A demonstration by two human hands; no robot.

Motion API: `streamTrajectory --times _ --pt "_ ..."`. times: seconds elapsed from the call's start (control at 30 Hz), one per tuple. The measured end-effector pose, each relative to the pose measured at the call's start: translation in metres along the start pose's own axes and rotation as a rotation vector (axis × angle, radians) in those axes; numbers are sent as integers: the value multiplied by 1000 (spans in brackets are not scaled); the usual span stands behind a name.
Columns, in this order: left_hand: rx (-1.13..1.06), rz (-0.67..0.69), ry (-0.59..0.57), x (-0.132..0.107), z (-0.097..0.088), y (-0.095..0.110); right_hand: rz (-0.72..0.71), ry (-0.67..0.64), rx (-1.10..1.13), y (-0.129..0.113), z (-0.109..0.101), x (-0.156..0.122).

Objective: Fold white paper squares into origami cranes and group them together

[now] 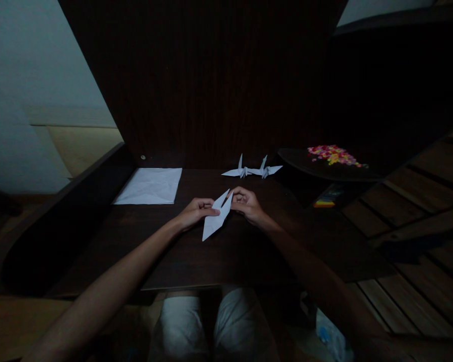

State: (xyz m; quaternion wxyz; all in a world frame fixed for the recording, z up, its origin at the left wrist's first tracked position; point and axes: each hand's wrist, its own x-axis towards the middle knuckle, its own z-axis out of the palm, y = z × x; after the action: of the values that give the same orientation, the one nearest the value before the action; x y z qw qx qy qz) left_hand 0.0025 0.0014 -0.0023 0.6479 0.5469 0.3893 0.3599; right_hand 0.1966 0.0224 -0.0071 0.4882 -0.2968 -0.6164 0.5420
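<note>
A folded white origami paper (215,221), long and diamond-shaped with a slit splitting its upper end into two points, is held just above the dark desk. My left hand (197,213) grips its left side, thumb lying across the front face. At the upper right point, my right hand (248,205) pinches the paper between thumb and fingers. Behind the hands stand two finished white paper cranes (242,172), side by side with necks raised. A stack of white paper sheets (151,186) lies flat to the left.
The dark wooden desk (166,266) has a raised left side panel (60,226) and a tall back board. On a small shelf (298,158) at right sits a pile of small colourful pieces (335,155). Beneath it is a yellow-and-red item (323,204).
</note>
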Motion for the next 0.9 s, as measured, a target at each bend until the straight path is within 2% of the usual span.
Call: streamTrajectory --times 0.17,0.23,0.4,0.57,0.73,0.9 --pt "61 37 6 -1 2 1 33 -8 -4 2 -2 0" --pt "98 73 39 -2 3 2 29 27 8 3 -1 0" --pt "240 255 233 -1 5 0 -4 172 -54 -1 2 1" --pt "436 392 375 -1 4 -1 -47 114 -187 0 9 -5" --pt "504 506 362 -3 4 1 -30 51 -172 7 15 -7" --pt "612 528 303 -5 4 -1 -42 143 -157 9 15 -5"
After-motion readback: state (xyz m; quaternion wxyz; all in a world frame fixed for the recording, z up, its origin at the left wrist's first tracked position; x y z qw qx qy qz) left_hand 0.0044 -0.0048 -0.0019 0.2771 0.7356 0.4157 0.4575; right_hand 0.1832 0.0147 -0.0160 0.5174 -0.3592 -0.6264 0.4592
